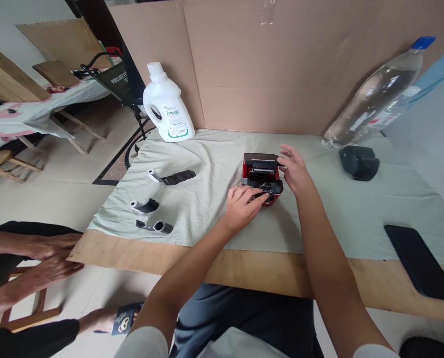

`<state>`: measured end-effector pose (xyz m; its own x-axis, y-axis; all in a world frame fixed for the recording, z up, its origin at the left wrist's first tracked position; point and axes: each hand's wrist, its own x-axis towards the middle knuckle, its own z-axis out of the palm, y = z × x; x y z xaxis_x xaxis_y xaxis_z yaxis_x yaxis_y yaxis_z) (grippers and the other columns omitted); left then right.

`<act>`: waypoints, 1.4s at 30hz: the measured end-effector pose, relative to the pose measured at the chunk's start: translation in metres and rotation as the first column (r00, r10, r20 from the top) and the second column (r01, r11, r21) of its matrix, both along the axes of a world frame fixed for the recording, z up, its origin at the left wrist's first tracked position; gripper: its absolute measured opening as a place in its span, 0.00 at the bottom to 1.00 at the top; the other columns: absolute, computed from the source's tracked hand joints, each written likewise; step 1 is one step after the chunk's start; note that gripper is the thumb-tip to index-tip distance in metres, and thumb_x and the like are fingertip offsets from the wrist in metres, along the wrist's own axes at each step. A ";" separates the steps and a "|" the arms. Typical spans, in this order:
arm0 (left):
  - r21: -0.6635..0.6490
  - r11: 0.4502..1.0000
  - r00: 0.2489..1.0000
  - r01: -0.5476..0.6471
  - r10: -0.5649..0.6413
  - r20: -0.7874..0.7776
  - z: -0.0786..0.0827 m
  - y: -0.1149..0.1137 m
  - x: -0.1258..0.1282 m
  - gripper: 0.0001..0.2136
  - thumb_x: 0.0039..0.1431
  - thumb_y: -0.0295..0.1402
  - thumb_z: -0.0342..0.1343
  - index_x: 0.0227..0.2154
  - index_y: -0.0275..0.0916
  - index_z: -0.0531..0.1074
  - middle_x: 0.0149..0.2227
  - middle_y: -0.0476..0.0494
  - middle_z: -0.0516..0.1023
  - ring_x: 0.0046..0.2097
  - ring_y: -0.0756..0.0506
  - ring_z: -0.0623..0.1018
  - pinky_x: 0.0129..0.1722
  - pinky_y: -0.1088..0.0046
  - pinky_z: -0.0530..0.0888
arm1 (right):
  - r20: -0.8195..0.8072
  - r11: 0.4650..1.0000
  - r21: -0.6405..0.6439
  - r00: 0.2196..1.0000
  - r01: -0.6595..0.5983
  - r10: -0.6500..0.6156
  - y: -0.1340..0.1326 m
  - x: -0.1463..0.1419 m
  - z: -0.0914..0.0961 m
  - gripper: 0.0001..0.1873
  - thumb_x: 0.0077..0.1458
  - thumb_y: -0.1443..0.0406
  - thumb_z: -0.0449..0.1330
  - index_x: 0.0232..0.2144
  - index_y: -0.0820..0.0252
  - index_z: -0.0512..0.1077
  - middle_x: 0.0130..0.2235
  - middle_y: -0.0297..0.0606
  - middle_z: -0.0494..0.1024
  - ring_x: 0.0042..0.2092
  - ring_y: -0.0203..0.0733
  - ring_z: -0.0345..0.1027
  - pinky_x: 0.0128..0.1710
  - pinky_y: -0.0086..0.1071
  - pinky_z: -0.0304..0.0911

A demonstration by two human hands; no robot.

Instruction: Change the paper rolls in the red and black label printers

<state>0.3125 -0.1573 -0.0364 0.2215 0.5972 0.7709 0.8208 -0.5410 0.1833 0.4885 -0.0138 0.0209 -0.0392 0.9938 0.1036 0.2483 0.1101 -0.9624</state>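
Observation:
A small red-and-black printer (262, 158) stands on the cloth in front of me, its lid raised and a roller bar showing inside. My left hand (243, 205) lies over its front edge, fingers bent onto the black front part; the fingertips partly hide what they grip there. At the lid's right corner is my right hand (294, 168), its fingers spread and the thumb side touching or very near the lid. To the left lie a white-cored roll with a dark strip (179, 177), a second such roll (144, 206) and a dark curled roll (163, 227).
A white detergent bottle (169, 107) and a cardboard panel (251, 64) stand at the back. On the right are a large plastic bottle (380, 94), a black device (359, 162) and a dark phone (421, 261). Another person's hands (57, 253) rest near the left table corner.

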 end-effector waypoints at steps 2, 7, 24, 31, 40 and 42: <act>-0.070 0.998 1.000 0.004 -0.004 -0.006 0.000 0.000 0.000 0.14 0.73 0.32 0.53 0.52 0.53 0.82 0.48 0.44 0.83 0.50 0.43 0.76 0.54 0.62 0.66 | -0.028 0.994 -0.082 0.997 -0.076 0.074 -0.004 0.008 -0.005 0.36 0.52 0.58 0.59 0.64 0.44 0.65 0.68 0.38 0.67 0.62 0.47 0.70 0.54 0.39 0.71; -0.088 0.996 1.000 0.016 -0.016 -0.001 -0.001 0.000 -0.001 0.14 0.73 0.32 0.53 0.53 0.52 0.81 0.49 0.44 0.84 0.51 0.43 0.76 0.55 0.61 0.65 | -0.173 0.917 -0.189 0.931 -0.353 0.322 -0.018 0.021 -0.023 0.44 0.50 0.56 0.61 0.69 0.46 0.59 0.69 0.41 0.69 0.65 0.49 0.69 0.59 0.44 0.71; -0.263 0.965 0.975 0.003 0.055 0.215 0.000 0.019 -0.036 0.27 0.68 0.52 0.57 0.63 0.44 0.73 0.64 0.36 0.75 0.60 0.36 0.71 0.64 0.57 0.64 | -0.443 0.951 0.003 0.852 -0.310 0.279 -0.022 0.015 -0.073 0.30 0.53 0.49 0.64 0.58 0.42 0.74 0.65 0.31 0.76 0.71 0.56 0.62 0.73 0.56 0.54; -0.406 0.914 0.952 0.023 0.103 0.287 -0.005 0.027 -0.037 0.26 0.63 0.54 0.62 0.58 0.46 0.76 0.69 0.38 0.69 0.65 0.34 0.68 0.64 0.55 0.65 | -0.469 0.984 0.108 0.866 -0.141 0.176 -0.016 0.005 -0.087 0.29 0.49 0.49 0.65 0.54 0.49 0.75 0.60 0.37 0.80 0.67 0.58 0.66 0.71 0.55 0.58; -0.377 0.924 0.934 0.071 0.071 0.350 -0.015 0.034 -0.035 0.27 0.64 0.57 0.58 0.57 0.44 0.75 0.64 0.34 0.71 0.64 0.34 0.72 0.64 0.55 0.68 | -0.475 0.988 0.136 0.869 -0.079 0.135 -0.020 0.002 -0.093 0.31 0.51 0.47 0.64 0.55 0.49 0.74 0.60 0.39 0.80 0.65 0.57 0.69 0.69 0.54 0.62; -0.363 0.927 0.926 0.095 0.052 0.374 -0.019 0.034 -0.035 0.28 0.65 0.59 0.57 0.57 0.44 0.75 0.62 0.33 0.71 0.63 0.35 0.72 0.64 0.55 0.69 | -0.475 0.986 0.145 0.868 -0.084 0.144 -0.021 0.003 -0.095 0.31 0.52 0.47 0.65 0.56 0.49 0.75 0.60 0.39 0.80 0.65 0.57 0.69 0.69 0.54 0.61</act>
